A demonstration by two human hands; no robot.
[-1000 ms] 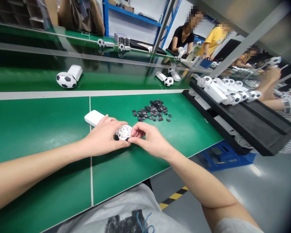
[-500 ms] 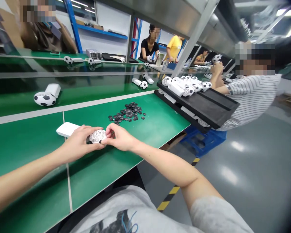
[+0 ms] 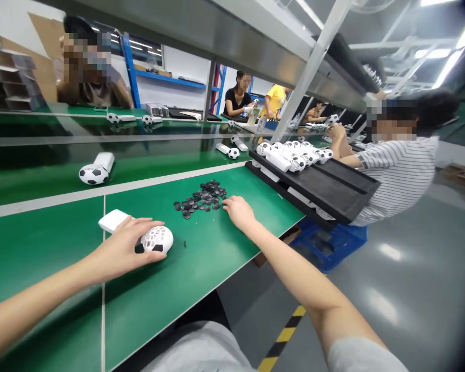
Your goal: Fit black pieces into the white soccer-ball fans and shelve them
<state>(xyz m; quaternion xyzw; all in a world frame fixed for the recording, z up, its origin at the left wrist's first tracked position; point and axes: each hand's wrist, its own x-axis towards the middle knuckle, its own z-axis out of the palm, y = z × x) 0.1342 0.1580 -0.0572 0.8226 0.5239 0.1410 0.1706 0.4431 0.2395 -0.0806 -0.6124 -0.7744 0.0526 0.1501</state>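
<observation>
My left hand [image 3: 122, 248] rests on a white ball-shaped fan [image 3: 157, 239] with a lattice shell and a white handle [image 3: 111, 220], holding it down on the green table [image 3: 201, 258]. A few black patches show on the ball's left side. My right hand [image 3: 238, 212] lies at the right edge of a pile of small black pieces [image 3: 201, 199], fingers reaching into it. Whether it holds a piece is hidden.
A finished black-and-white ball fan [image 3: 93, 173] lies on the conveyor belt behind, with another ball fan [image 3: 232, 152] further right. A black tray [image 3: 325, 178] holds several ball fans at the right. A person in a striped shirt [image 3: 399, 170] sits beside it. Other people work at the back.
My right hand left the ball fan and moved right to the pile of black pieces. The view swung up and right. My left hand stayed on the fan.
</observation>
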